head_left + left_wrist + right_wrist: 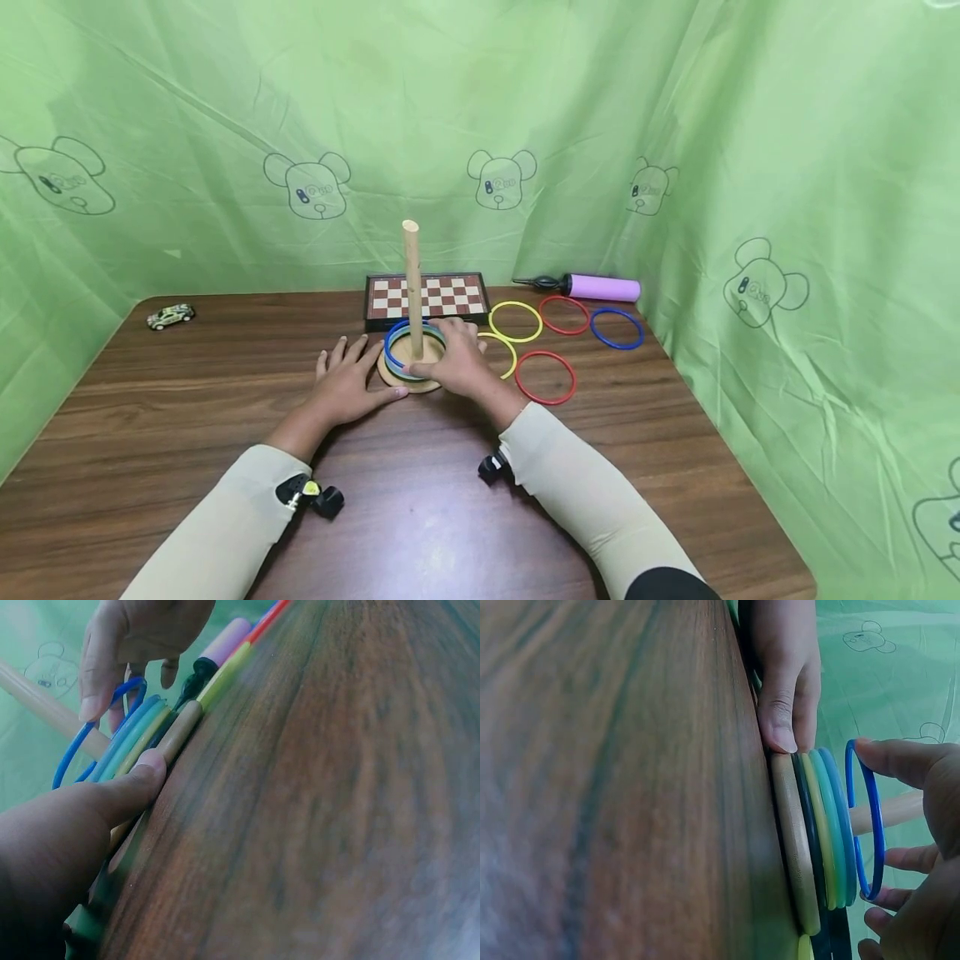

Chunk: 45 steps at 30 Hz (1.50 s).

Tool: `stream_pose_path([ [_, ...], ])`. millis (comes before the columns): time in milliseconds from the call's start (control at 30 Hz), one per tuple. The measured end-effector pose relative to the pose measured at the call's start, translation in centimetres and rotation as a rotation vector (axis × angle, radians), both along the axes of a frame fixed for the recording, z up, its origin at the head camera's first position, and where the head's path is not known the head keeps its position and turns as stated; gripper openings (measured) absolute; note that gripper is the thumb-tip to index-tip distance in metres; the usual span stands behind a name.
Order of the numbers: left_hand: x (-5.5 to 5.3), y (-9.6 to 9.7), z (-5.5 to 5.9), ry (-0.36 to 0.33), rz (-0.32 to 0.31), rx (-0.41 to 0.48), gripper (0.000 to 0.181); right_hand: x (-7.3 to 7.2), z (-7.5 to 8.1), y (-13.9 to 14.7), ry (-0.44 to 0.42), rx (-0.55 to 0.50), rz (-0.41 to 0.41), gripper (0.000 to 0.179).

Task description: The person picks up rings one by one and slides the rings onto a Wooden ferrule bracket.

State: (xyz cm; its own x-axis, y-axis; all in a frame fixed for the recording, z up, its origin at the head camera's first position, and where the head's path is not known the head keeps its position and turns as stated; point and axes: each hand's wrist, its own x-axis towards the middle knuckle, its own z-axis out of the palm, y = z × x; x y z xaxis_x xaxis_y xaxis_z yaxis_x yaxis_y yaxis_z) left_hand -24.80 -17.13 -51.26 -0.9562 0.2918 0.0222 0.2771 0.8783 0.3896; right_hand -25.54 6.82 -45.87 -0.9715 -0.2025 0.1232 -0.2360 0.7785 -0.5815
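Observation:
A wooden peg (413,283) stands upright on a round wooden base (795,847). Stacked on that base, around the peg, are several rings (834,825) in dark, yellow, teal and light blue. My right hand (461,362) pinches a blue ring (877,825) between thumb and fingers, tilted around the peg just above the stack. With its fingers spread beside the base, my left hand (341,387) keeps its thumb on the base's near edge. Part of the stack is hidden behind the right hand in the head view.
Yellow rings (516,303), red rings (547,402) and another blue ring (617,347) lie at the right. Behind the peg sits a checkered board (450,293), and a purple pump (603,288) is at the back right. A toy car (171,316) stands far left.

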Motion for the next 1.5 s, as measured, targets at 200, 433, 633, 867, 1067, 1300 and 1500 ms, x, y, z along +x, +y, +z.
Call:
stream_pose_path([
  [200,0.26,-0.08,0.05,-0.002,0.006,-0.002,0.115,-0.06,-0.30,-0.14,0.010,0.015,0.011,0.095],
  [433,0.33,0.08,0.41,-0.003,0.003,0.002,0.113,-0.05,-0.29,-0.03,-0.006,0.014,0.008,0.094],
  [633,0.37,0.25,0.46,-0.005,0.003,0.004,0.112,-0.04,-0.48,0.11,-0.024,0.011,0.016,0.091],
  [867,0.20,0.25,0.39,-0.009,0.003,0.002,0.112,-0.32,-0.76,0.22,-0.031,0.006,0.032,0.095],
  [1067,0.09,0.17,0.25,-0.014,0.003,-0.012,0.113,-0.25,-0.78,0.22,-0.036,0.006,0.038,0.095],
  [1300,0.13,0.25,0.32,-0.014,0.001,-0.014,0.112,-0.22,-0.86,0.28,-0.031,-0.019,0.056,0.093],
  [1500,0.16,0.31,0.43,-0.016,0.003,-0.010,0.111,-0.32,-0.93,0.43,-0.036,-0.053,0.074,0.091],
])
